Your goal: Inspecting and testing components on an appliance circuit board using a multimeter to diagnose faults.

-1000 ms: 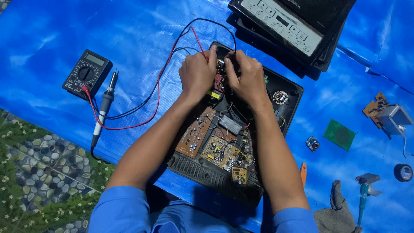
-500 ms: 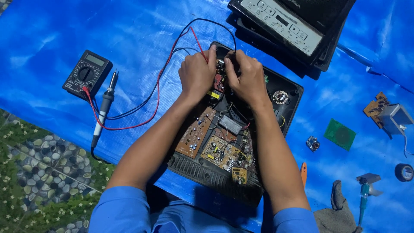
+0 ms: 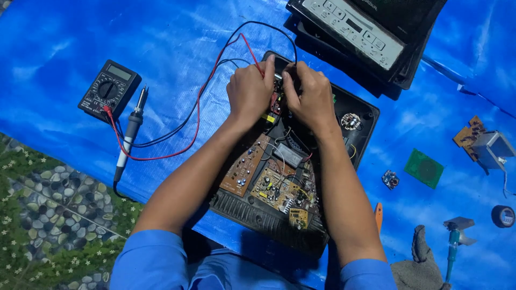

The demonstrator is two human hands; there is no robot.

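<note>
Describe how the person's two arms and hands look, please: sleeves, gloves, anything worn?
Both arms are bare from short blue sleeves down. The left hand and the right hand wear no gloves; no watch, ring or bracelet is visible on either.

The open appliance chassis (image 3: pixel 279 215) lies centrally on the tarp (image 3: pixel 64 32); multimeter (image 3: pixel 109 90) and soldering iron (image 3: pixel 130 134) lie left, tape roll (image 3: pixel 503 216) far right.

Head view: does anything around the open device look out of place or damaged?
Nothing looks damaged. The soldering iron lies loose on the blue tarp beside the multimeter, across its leads. Both hands work inside the open chassis.
</note>
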